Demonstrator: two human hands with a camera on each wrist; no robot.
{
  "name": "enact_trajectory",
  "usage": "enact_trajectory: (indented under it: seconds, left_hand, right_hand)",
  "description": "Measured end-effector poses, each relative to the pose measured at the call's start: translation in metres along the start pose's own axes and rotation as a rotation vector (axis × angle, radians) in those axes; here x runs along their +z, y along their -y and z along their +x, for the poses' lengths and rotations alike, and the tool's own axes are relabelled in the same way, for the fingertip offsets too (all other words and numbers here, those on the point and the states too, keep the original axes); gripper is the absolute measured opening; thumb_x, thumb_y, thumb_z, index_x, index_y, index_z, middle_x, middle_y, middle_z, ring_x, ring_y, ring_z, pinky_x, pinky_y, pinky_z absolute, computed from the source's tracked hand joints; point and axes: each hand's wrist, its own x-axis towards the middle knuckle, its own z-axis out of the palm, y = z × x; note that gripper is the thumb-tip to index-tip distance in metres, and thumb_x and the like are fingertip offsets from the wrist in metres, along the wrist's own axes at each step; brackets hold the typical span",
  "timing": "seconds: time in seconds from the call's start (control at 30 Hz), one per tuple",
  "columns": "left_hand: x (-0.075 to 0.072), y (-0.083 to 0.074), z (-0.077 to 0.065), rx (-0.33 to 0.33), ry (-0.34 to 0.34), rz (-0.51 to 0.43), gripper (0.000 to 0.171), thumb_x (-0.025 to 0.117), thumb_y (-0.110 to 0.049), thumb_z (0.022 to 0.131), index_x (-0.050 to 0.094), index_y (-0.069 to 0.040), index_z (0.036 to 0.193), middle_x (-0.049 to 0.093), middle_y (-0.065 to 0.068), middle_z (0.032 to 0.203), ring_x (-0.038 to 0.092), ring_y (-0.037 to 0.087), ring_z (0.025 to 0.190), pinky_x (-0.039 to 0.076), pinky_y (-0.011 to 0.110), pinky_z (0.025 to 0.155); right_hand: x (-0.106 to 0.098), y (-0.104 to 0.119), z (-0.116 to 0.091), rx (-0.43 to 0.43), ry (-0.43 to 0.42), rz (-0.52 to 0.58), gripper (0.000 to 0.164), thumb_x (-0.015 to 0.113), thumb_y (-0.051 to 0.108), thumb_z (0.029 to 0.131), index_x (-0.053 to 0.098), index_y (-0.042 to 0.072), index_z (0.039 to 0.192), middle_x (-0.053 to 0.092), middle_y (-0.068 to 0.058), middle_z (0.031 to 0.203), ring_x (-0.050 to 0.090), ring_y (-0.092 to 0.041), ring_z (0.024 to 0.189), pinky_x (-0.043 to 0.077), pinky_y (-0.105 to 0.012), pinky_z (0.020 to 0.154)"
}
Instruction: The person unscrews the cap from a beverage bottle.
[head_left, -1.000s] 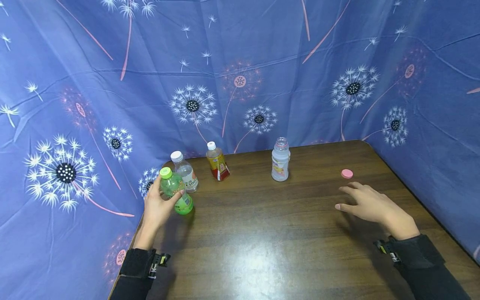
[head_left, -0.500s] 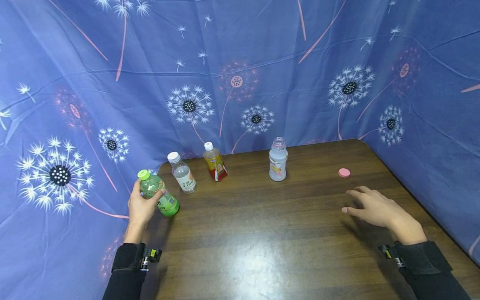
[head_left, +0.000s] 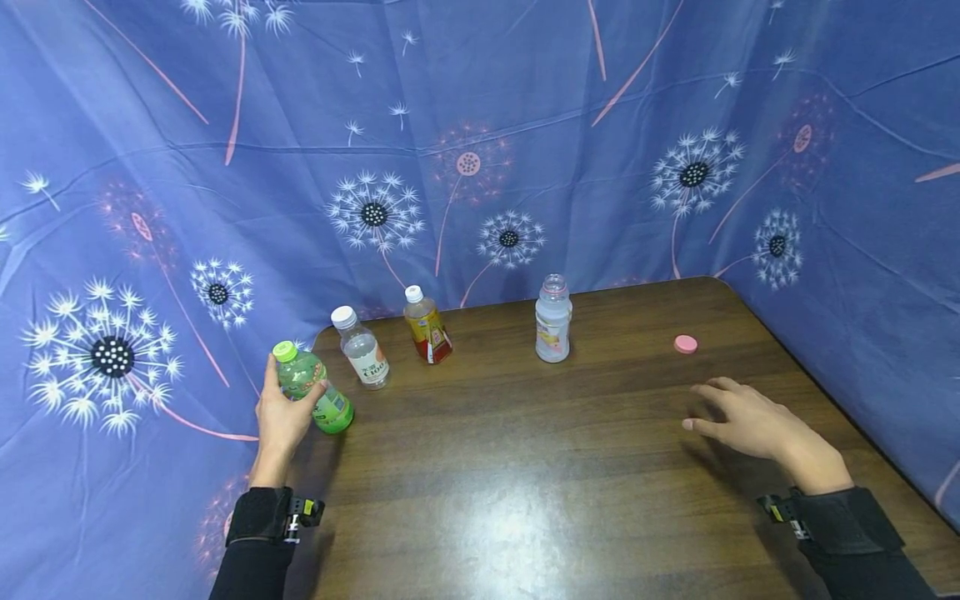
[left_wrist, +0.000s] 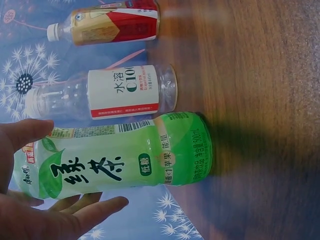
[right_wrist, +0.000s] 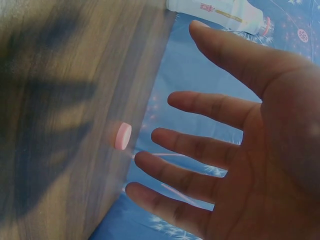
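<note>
Left hand [left_wrist: 35,200] grips green bottle [left_wrist: 125,157]; label print readable wrist-view only.

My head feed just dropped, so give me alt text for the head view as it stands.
The left hand holds a green bottle at the wooden table's left edge, tilted. The right hand hovers open near a pink cap. Three more bottles stand along the back, before a blue dandelion-print cloth.
</note>
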Motion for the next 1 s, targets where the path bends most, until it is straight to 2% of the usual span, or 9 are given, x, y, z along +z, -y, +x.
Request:
enact_trajectory:
  seconds: [0.17,0.4,0.53,0.7,0.83,0.93,1.0]
  left_hand:
    - [0.001,0.000,0.001,-0.018,0.000,0.030,0.107,0.078,-0.034,0.087,0.006,-0.020,0.165,0.033,0.026,0.161,0.038,0.050,0.143,0.032,0.061,0.119]
    - [0.001,-0.003,0.001,0.028,-0.019,0.019,0.109,0.083,-0.027,0.082,0.012,-0.015,0.164,0.040,0.031,0.153,0.040,0.051,0.139,0.031,0.063,0.118]
    - [0.000,-0.003,0.000,0.025,-0.018,0.017,0.110,0.084,-0.028,0.081,0.012,-0.014,0.164,0.039,0.031,0.154,0.039,0.051,0.139,0.030,0.063,0.118]
    - [-0.004,-0.003,-0.003,0.011,-0.037,0.013,0.110,0.084,-0.031,0.082,0.012,-0.014,0.163,0.041,0.030,0.151,0.047,0.050,0.133,0.037,0.061,0.114]
    - [-0.009,-0.007,-0.006,0.034,-0.103,-0.008,0.106,0.084,-0.031,0.082,0.016,-0.014,0.162,0.045,0.027,0.146,0.052,0.048,0.129,0.043,0.058,0.109]
    - [-0.013,-0.012,-0.009,0.066,-0.153,-0.005,0.102,0.084,-0.033,0.083,0.021,-0.015,0.161,0.046,0.023,0.144,0.056,0.042,0.124,0.050,0.046,0.099]
    - [-0.015,-0.017,-0.012,0.092,-0.186,0.001,0.100,0.084,-0.033,0.082,0.024,-0.015,0.160,0.047,0.021,0.139,0.058,0.037,0.117,0.050,0.035,0.089]
  right_hand:
    - [0.003,0.001,0.000,0.002,-0.008,0.010,0.077,0.067,0.061,0.090,0.058,0.003,0.138,0.054,-0.031,0.138,0.055,-0.057,0.120,0.052,-0.070,0.078]
    - [0.007,0.002,-0.002,0.023,0.002,0.025,0.080,0.065,0.064,0.090,0.056,0.003,0.141,0.051,-0.031,0.142,0.051,-0.058,0.125,0.049,-0.074,0.082]
    - [0.010,0.001,-0.003,0.022,-0.005,0.027,0.079,0.066,0.062,0.090,0.056,0.003,0.141,0.050,-0.032,0.142,0.051,-0.058,0.125,0.049,-0.075,0.081]
    - [0.011,0.002,-0.005,0.019,-0.009,0.040,0.077,0.066,0.061,0.090,0.056,0.003,0.141,0.051,-0.031,0.142,0.051,-0.056,0.126,0.049,-0.075,0.082]
    - [0.011,0.003,-0.006,0.024,-0.007,0.045,0.078,0.066,0.063,0.090,0.057,0.004,0.141,0.051,-0.030,0.142,0.052,-0.056,0.125,0.048,-0.075,0.081]
    - [0.011,0.003,-0.007,0.023,-0.012,0.045,0.078,0.065,0.063,0.090,0.057,0.004,0.140,0.052,-0.030,0.142,0.053,-0.056,0.124,0.049,-0.074,0.082]
    - [0.012,0.002,-0.007,0.021,-0.017,0.044,0.078,0.065,0.063,0.090,0.057,0.004,0.140,0.052,-0.030,0.141,0.053,-0.055,0.124,0.050,-0.074,0.082]
